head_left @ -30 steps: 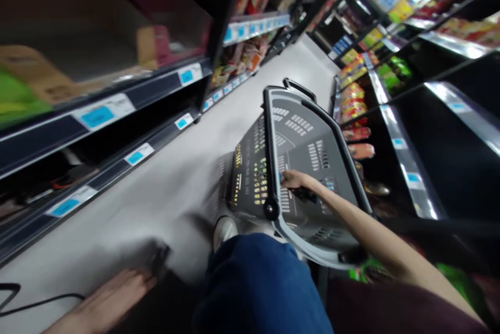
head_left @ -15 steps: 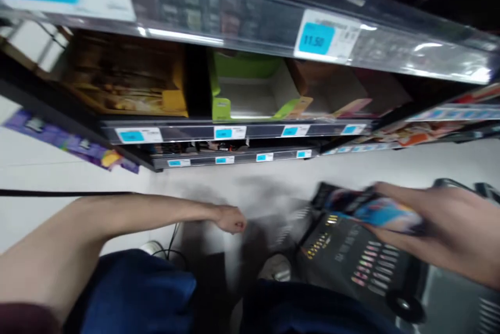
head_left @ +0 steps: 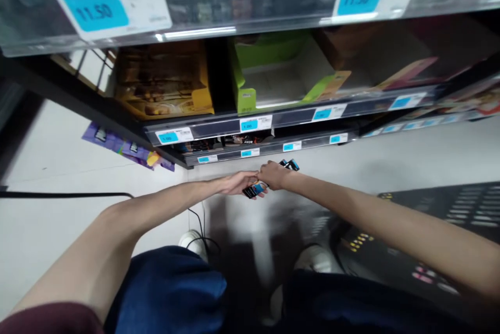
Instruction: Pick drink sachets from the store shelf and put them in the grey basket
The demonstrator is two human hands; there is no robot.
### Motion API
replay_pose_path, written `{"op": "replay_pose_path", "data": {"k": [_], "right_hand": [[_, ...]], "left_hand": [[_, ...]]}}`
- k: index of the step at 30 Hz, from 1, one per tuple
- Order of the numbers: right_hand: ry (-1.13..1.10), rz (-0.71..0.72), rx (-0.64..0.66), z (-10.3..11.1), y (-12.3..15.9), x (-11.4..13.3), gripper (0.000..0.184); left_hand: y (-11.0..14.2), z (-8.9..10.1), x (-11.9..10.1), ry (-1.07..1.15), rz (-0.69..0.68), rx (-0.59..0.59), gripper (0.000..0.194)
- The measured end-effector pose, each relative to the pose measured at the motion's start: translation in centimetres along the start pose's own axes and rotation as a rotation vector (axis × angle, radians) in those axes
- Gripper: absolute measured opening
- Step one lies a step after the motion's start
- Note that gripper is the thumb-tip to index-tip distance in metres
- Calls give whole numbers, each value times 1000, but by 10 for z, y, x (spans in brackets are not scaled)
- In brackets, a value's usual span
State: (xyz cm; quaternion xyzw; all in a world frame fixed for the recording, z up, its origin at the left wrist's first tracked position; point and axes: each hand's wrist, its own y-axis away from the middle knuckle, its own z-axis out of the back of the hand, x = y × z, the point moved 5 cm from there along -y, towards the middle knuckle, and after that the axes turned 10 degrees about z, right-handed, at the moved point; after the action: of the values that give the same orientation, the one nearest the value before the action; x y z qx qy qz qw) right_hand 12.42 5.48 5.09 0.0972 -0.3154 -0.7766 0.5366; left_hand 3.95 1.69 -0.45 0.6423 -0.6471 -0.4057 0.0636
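Note:
Low in front of the bottom shelf, both hands meet around small black-and-blue packets (head_left: pixel 258 187) with shiny printed wrappers. My left hand (head_left: pixel 236 183) holds their near-left end, its fingers partly underneath. Over the middle of the packets, my right hand (head_left: pixel 272 174) is closed on them, back of the hand upward. Dark and blue ends stick out beyond its far side. The fingers hide much of the packets, so their exact number and kind cannot be made out.
A yellow snack carton (head_left: pixel 201 99) and a green-edged carton (head_left: pixel 246 99) stand on the shelf above a price rail (head_left: pixel 219 130). Purple packets (head_left: pixel 128 149) hang at the left. A dark slotted shopping basket (head_left: pixel 425 209) is at the right. Cables (head_left: pixel 203 230) lie by my foot.
My right hand has brought the packets from above the basket leftward to the low shelf front. My left hand has gone from a loose fist to holding them too. The view has shifted.

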Motion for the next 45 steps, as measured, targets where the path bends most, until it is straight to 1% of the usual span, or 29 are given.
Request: {"op": "replay_pose_path", "data": {"k": [3, 5, 6, 7, 9, 12, 14, 15, 17, 18, 19, 20, 22, 23, 24, 27, 29, 31, 33, 37, 39, 42, 45], "right_hand": [[47, 20, 18, -14, 4, -6, 31], [38, 28, -17, -20, 7, -14, 29], [38, 32, -57, -21, 9, -19, 31], [44, 32, -114, -21, 12, -25, 34], [70, -1, -272, -18, 20, -39, 44], [70, -171, -546, -8, 35, -64, 62], [-69, -293, -676, -5, 42, -79, 71], [-202, -340, -709, -6, 43, -85, 72], [-564, -409, -707, -16, 41, -93, 67], [-767, -423, -676, -23, 38, -92, 62], [-967, -407, -626, -30, 34, -88, 56], [-1155, -362, -562, -36, 30, -81, 49], [-1459, -218, -449, -45, 24, -63, 37], [-1560, -160, -435, -47, 22, -55, 34], [-1623, -142, -459, -49, 21, -50, 33], [-1648, -240, -620, -55, 21, -50, 33], [-1623, -280, -661, -58, 20, -54, 33], [-1594, -278, -664, -60, 19, -58, 33], [-1565, -274, -669, -62, 20, -64, 32], [-1547, -251, -650, -65, 25, -66, 30], [-1562, -271, -612, -67, 27, -63, 29], [-1635, -321, -563, -68, 29, -56, 23], [-1667, -388, -624, -64, 31, -53, 20]], "left_hand": [[3, -4, 0, -82, -7, -22, 51], [-1, -10, 0, -144, -23, -62, 48], [-3, -12, 0, -163, -36, -89, 48], [-6, -14, 0, -169, -51, -117, 48], [-11, -14, 1, -166, -88, -183, 48], [-14, -5, 4, -167, -160, -298, 50], [-14, 3, 6, -173, -206, -378, 53], [-13, 8, 7, -179, -224, -417, 54], [-11, 15, 7, -195, -267, -475, 56], [-10, 18, 7, -202, -292, -495, 56], [-8, 19, 6, -207, -320, -508, 55], [-7, 20, 4, -209, -350, -517, 55], [-5, 20, -1, -207, -404, -531, 56], [-4, 19, -3, -209, -420, -537, 57], [-4, 17, -5, -211, -427, -536, 58], [-6, 12, -8, -171, -387, -502, 60], [-8, 10, -7, -74, -334, -464, 58], [-10, 11, -5, 41, -292, -446, 54], [-10, 13, -4, 95, -275, -444, 51], [-6, 20, -4, 32, -275, -506, 50], [-5, 21, -5, -11, -284, -535, 53], [-5, 21, -8, -47, -304, -539, 56], [-5, 21, -11, -66, -311, -563, 58]]}}
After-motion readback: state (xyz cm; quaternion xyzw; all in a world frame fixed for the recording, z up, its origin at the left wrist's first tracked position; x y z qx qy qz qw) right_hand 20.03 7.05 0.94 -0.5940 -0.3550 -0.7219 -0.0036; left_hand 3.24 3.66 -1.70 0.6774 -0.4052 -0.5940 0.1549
